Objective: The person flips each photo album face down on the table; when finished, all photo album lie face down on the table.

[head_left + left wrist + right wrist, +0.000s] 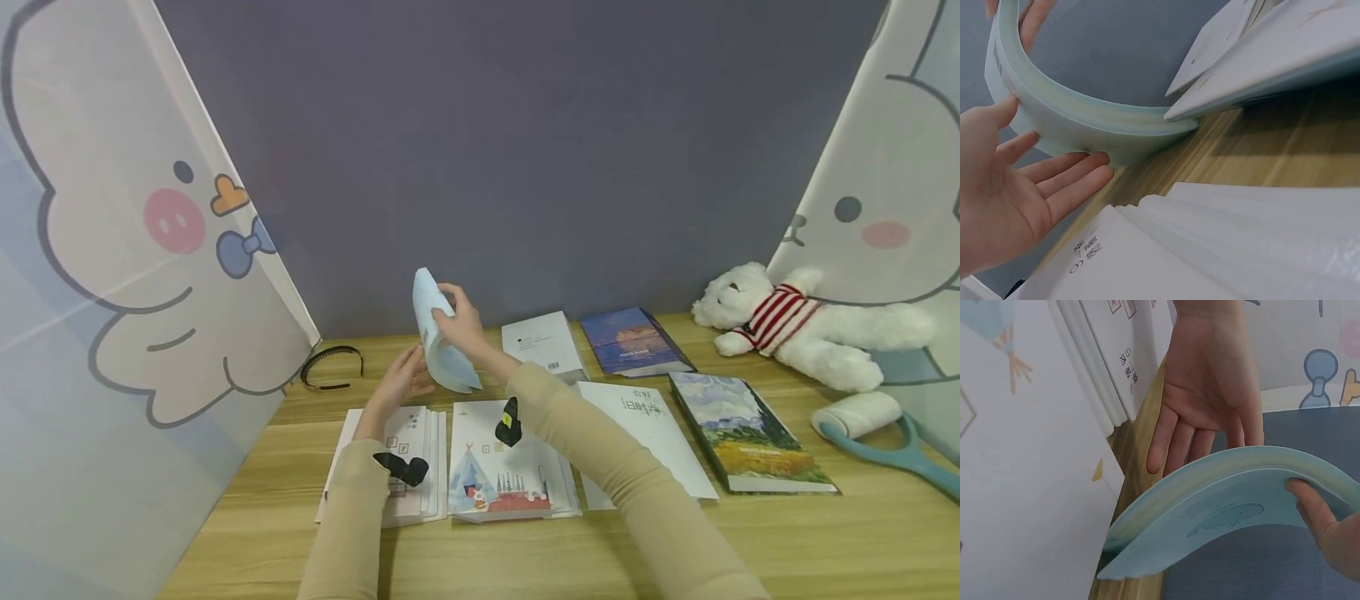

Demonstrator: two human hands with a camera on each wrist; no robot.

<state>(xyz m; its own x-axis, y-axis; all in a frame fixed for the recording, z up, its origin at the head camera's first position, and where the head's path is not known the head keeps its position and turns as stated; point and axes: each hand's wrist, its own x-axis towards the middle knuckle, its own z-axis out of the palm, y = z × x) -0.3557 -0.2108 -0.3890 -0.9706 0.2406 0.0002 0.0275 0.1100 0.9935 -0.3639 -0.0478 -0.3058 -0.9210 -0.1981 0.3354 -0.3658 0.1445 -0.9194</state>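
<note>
A thin light-blue book (442, 350) stands on its lower edge on the wooden table (825, 542), bent into a curve. My right hand (459, 321) grips its top edge, fingers curled over it. My left hand (401, 379) is open, its straight fingers laid against the book's curved left side. In the left wrist view the flat left hand (1022, 194) touches the bowed book (1072, 122), with right-hand fingertips (1032, 15) at the top. In the right wrist view the arched book (1229, 506) lies between the left hand (1210, 406) and my right fingers (1325, 528).
Two stacks of white booklets (408, 475) (502, 479) lie under my forearms. A white book (543, 343), a blue book (633, 342), a painting-cover book (750, 433), a plush bear (802, 329), a lint roller (877, 425) and a black headband (330, 367) surround them. Cartoon panels flank both sides.
</note>
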